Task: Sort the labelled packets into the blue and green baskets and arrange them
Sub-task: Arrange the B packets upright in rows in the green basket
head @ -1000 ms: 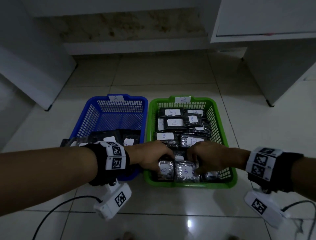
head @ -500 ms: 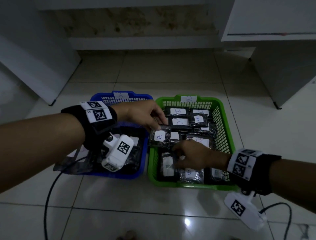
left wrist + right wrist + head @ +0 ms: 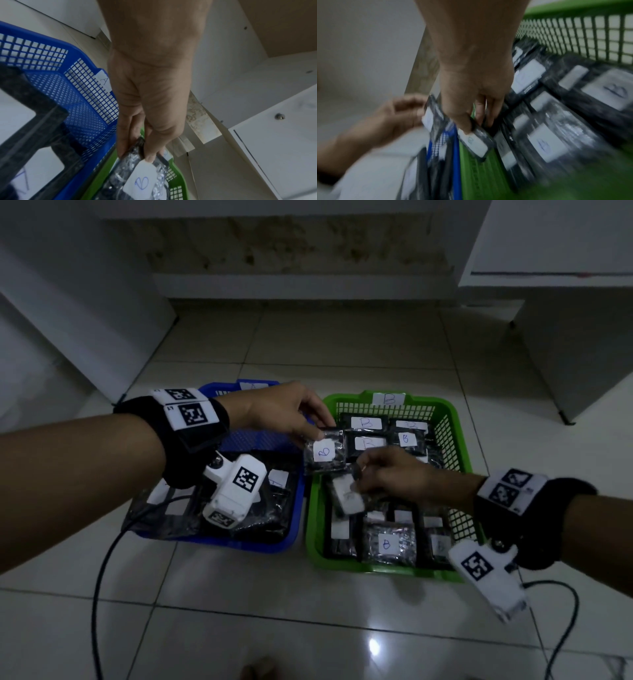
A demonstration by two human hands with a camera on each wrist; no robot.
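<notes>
Pale floor tiles (image 3: 308,611) carry a blue basket (image 3: 294,508) and green basket (image 3: 459,436). Left hand (image 3: 284,412) pinches a B packet (image 3: 323,453) over their shared edge; right hand (image 3: 394,474) pinches another packet (image 3: 346,494) inside the green one.

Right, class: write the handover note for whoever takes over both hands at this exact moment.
Left hand: pinches a B packet by its top edge, above the gap between the baskets.
Right hand: pinches a second labelled packet inside the green basket.
Done: the green basket holds many B packets; the blue basket, tagged A, holds several.
Left: put both held packets down in the green basket, then tidy the rows.
</notes>
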